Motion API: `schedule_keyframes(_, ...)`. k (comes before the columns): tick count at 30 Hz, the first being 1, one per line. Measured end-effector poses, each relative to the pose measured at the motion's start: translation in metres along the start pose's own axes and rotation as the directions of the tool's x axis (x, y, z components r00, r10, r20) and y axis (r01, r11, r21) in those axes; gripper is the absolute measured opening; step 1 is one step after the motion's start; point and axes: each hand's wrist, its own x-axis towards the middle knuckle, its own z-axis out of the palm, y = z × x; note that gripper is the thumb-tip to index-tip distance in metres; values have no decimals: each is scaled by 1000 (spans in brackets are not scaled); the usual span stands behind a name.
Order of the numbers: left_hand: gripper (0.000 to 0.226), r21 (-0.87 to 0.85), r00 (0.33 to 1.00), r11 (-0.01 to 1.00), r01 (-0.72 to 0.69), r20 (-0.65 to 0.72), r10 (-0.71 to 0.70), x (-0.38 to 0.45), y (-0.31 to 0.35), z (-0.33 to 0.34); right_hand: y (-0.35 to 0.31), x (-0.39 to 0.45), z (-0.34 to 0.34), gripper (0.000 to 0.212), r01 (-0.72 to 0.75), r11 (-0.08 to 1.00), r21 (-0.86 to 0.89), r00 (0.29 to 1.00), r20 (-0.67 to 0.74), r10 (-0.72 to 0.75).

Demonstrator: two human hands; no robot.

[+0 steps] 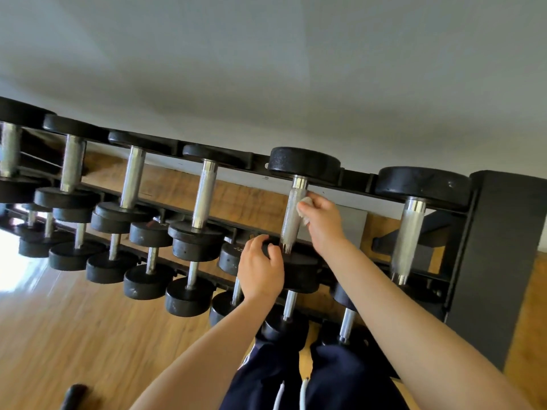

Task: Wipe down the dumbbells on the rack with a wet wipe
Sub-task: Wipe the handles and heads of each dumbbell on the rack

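- right hand [322, 221] pinches the wet wipe [305, 210] against a top-rack dumbbell's [293, 216] chrome handle
- left hand [260, 269] cups its near black head
- more dumbbells crowd both sides, rack post [497, 261] just right

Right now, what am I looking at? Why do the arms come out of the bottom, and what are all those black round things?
There is just one picture, taken by a camera worn on a person's head, looking down, so you see their own two arms reaching forward. The black round things are the ends of dumbbells, weights with shiny metal handles, sitting in rows on a black rack above a wooden floor. The right hand pinches a white wet wipe against one dumbbell's handle. The left hand curls over that dumbbell's near black end, probably to steady it. The dark cloth at the bottom is the person's trousers.
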Motion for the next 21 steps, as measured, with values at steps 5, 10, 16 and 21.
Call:
schedule_keyframes(5, 38, -15, 1000, 1000, -3, 5, 3, 0, -1, 0, 2, -2, 8, 22, -53, 999, 3, 999, 2, 53)
schedule_keyframes(10, 33, -30, 1000, 999, -19, 4, 19, 1, -3, 0, 20, -10, 4, 7, -213, 973, -88, 975, 38, 217)
schedule_keyframes(16, 33, -25, 1000, 1000, -11, 2, 11, 1, -1, -1, -18, 18, 7, 11, -20, 999, 39, 1000, -10, 20)
schedule_keyframes(21, 34, -12, 1000, 1000, -20, 7, 20, 1, -2, -1, 15, -2, 6, 5, -169, 984, -58, 984, 44, 171)
